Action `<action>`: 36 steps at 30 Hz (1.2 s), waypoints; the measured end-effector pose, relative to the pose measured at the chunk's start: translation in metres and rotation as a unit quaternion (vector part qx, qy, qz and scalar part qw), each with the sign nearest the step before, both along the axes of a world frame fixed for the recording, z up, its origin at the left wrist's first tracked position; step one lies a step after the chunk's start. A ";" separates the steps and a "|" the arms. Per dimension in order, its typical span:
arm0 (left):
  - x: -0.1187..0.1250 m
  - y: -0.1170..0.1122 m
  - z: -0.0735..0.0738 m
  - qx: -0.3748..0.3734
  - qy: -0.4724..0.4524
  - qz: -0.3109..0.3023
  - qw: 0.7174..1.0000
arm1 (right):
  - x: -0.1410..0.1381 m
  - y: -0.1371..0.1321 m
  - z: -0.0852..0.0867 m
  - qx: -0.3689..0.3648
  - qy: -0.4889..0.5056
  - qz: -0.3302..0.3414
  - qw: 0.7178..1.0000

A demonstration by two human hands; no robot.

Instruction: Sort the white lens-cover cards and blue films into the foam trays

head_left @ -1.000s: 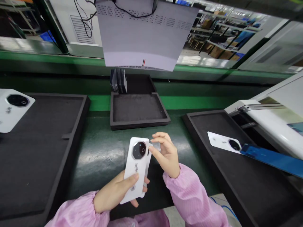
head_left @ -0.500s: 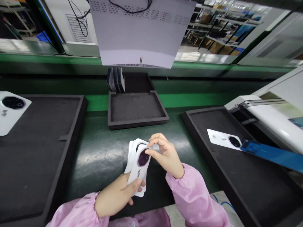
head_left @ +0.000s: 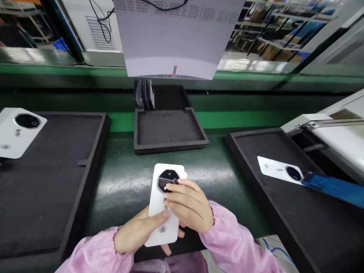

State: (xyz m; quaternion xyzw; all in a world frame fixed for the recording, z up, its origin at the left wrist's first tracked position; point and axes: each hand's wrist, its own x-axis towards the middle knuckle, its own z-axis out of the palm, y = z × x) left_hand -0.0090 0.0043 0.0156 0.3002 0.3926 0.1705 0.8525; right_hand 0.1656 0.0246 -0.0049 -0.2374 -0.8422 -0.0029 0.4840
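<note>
Green counter (head_left: 122, 182) stretches before you, with a dark left foam tray (head_left: 42, 197) and right foam tray (head_left: 284, 204) flanking it. Above its near edge, a white phone back panel (head_left: 157, 203) stands between your hands, long axis pointing away, top leaning slightly right; a second panel (head_left: 184, 174) peeks out behind. Your left hand (head_left: 133, 232) grips the lower end, thumb across the front. Your right hand (head_left: 191, 206), nearer the camera window (head_left: 165, 177), bends its fingers over the panel's right side; whether they pinch it, one cannot tell.
</note>
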 end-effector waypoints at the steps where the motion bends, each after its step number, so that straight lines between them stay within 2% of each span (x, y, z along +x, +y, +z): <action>1: 0.000 0.000 0.001 0.000 0.000 -0.001 1.000 | 0.000 0.000 0.001 0.000 0.005 0.006 1.000; 5: 0.001 0.001 0.002 0.003 -0.001 0.005 1.000 | 0.001 0.001 0.010 0.031 0.027 0.024 0.999; 8: 0.001 0.002 0.002 0.010 0.000 0.014 1.000 | 0.001 0.000 0.015 0.022 0.010 0.045 0.999; 13: -0.001 0.001 0.001 0.019 0.011 0.015 1.000 | 0.001 0.000 0.017 0.034 0.026 0.062 0.997; 17: -0.003 0.001 -0.002 0.024 0.018 0.021 0.999 | 0.001 -0.003 0.017 -0.008 0.011 0.069 0.998; 20: -0.004 0.001 -0.003 0.021 0.017 0.013 1.000 | 0.002 -0.007 0.013 -0.005 0.026 0.039 0.999; 22: -0.003 0.001 -0.003 0.019 0.019 0.011 1.000 | 0.002 -0.008 0.009 -0.007 0.060 -0.036 0.998; 25: -0.002 0.001 -0.004 0.027 0.008 -0.002 1.000 | 0.002 -0.005 0.005 -0.082 0.099 -0.168 0.977; 27: -0.001 0.001 -0.005 0.041 0.007 -0.026 0.999 | 0.003 -0.002 0.006 -0.156 0.125 -0.201 0.959; 32: -0.001 -0.001 -0.008 0.086 0.053 -0.102 0.990 | 0.008 0.001 0.011 -0.313 0.196 -0.154 0.917; 36: 0.000 0.000 -0.009 0.131 0.093 -0.134 0.978 | 0.016 0.004 0.012 -0.428 0.223 -0.089 0.871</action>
